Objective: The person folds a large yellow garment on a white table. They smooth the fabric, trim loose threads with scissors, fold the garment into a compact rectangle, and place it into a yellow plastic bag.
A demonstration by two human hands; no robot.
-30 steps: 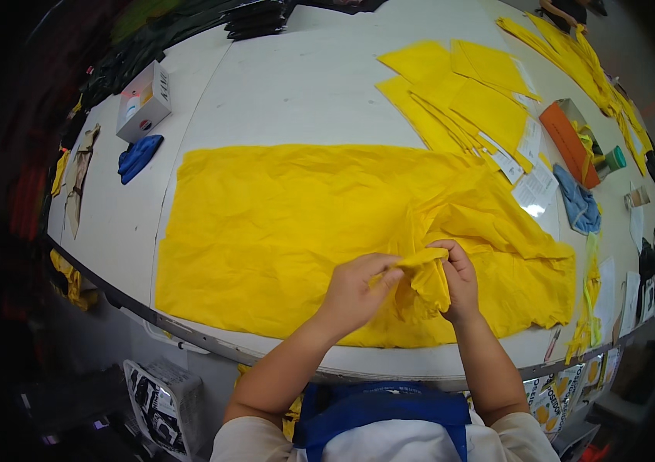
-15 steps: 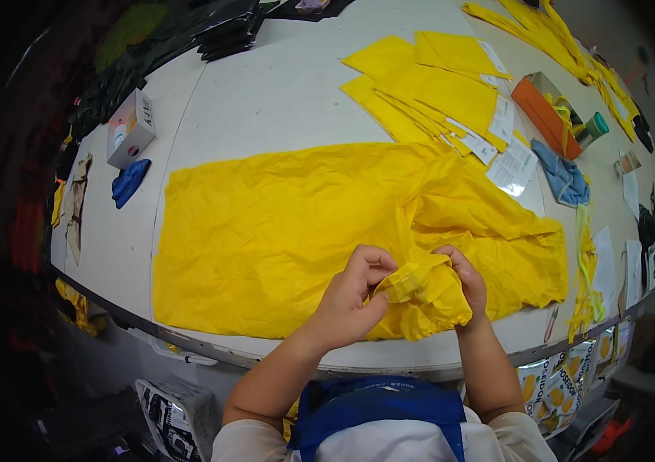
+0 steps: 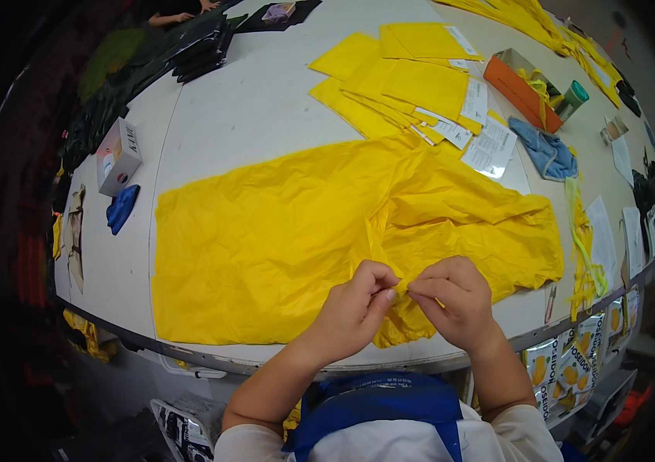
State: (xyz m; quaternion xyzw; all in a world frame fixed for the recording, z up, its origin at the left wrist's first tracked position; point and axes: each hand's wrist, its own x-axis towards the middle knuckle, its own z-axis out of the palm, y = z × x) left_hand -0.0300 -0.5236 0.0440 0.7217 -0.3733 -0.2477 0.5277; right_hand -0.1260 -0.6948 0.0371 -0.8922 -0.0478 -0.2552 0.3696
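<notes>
above the worktop (image 3: 266, 85), pinching yellow fabric (image 3: 250, 246) with the fingers (image 3: 378, 272) of left hand (image 3: 352, 309) and right hand (image 3: 460, 302), now closer together than before.

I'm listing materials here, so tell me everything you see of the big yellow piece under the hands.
The big yellow piece looks like thin, pliable, slightly glossy sheet material, plain and creased. It lies spread on the pale table, broad and fairly flat at left, rumpled into folds at right. The left hand and right hand pinch a small gathered part near its front edge.
</notes>
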